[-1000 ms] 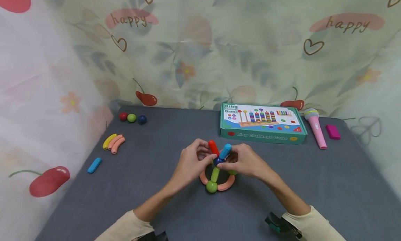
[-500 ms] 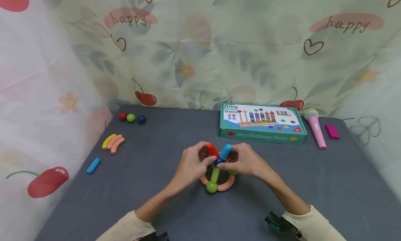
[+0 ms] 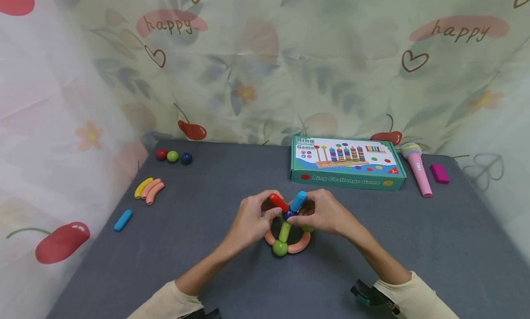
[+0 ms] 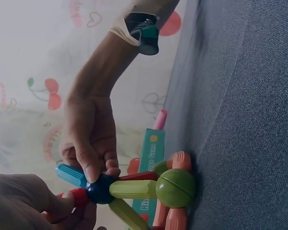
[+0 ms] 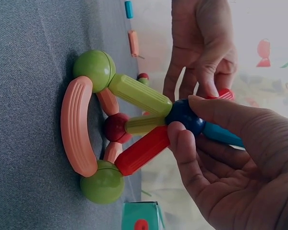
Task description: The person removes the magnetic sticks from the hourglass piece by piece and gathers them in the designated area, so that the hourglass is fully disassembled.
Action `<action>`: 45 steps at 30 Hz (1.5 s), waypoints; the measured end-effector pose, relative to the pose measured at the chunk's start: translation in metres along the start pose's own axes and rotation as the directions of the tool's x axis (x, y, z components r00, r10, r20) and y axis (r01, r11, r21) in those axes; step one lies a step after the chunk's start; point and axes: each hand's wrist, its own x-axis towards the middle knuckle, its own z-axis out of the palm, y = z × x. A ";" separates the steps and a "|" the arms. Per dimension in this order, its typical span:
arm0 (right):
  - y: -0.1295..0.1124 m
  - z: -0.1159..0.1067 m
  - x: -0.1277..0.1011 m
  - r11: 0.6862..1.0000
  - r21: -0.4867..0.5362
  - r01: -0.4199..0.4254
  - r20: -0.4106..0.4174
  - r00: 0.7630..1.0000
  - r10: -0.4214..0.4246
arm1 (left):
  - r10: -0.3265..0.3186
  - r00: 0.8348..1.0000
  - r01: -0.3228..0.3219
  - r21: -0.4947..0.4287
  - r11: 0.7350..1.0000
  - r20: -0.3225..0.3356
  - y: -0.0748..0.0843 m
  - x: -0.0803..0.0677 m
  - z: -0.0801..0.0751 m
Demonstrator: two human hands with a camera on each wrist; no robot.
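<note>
A toy frame of sticks and balls stands on the grey table [image 3: 372,245]: peach curved pieces [image 3: 300,246] and green balls [image 3: 280,248] form its base ring. Yellow-green sticks [image 5: 140,94] and a red one rise from the ring to a dark blue ball [image 3: 288,214] on top. My right hand [image 3: 325,213] pinches that blue ball [image 5: 182,116], and a light blue stick [image 3: 298,200] juts up from it. My left hand [image 3: 252,220] grips a red stick [image 3: 278,202] whose lower end meets the blue ball [image 4: 100,189].
A teal game box [image 3: 345,163], a pink toy microphone [image 3: 418,169] and a magenta block [image 3: 440,174] lie at the back right. At the left lie three balls [image 3: 172,156], curved yellow and peach pieces [image 3: 149,188] and a blue stick [image 3: 123,219]. A printed curtain hangs behind.
My left hand has tilted the red stick down and to the left against the blue ball. The right hand and the frame have stayed in place.
</note>
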 end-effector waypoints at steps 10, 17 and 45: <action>-0.001 -0.002 0.000 1.000 -0.005 -0.015 0.005 1.000 0.015 | -0.023 1.000 0.023 -0.020 1.000 -0.004 -0.002 0.000 0.002; -0.001 -0.002 0.000 1.000 0.009 -0.022 0.011 1.000 0.022 | -0.054 0.998 0.053 -0.080 0.995 -0.011 0.001 -0.001 -0.011; -0.003 0.000 0.001 0.999 0.012 -0.046 0.025 0.999 0.046 | -0.140 0.948 0.302 0.669 0.679 -0.285 -0.125 -0.097 -0.218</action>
